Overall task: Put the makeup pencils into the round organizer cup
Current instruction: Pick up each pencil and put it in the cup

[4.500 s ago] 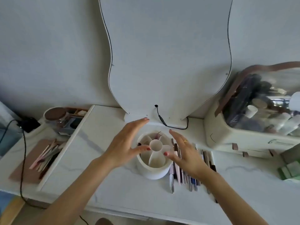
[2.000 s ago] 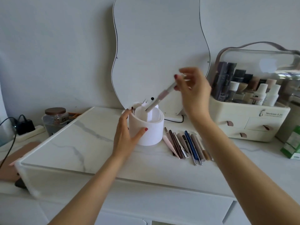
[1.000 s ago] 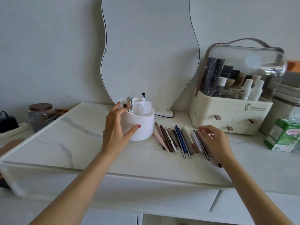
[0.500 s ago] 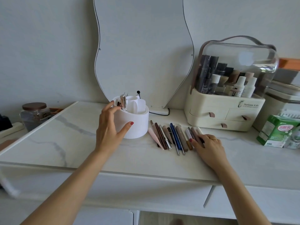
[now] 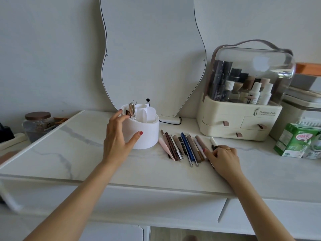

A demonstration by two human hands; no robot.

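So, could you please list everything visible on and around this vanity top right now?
Round organizer cup: one, white, centre of the marble top, a few tools standing inside.
Makeup pencils: about a dozen, pink, brown, blue and grey, lying in a row right of the cup.
Mirror: one, wavy outline, against the wall.
Cosmetics case: one, cream with clear lid, right rear.
Green carton: one, far right.
Glass jar: one, brown lid, far left.
Left hand: on the cup's side.
Right hand: on the rightmost pencils.
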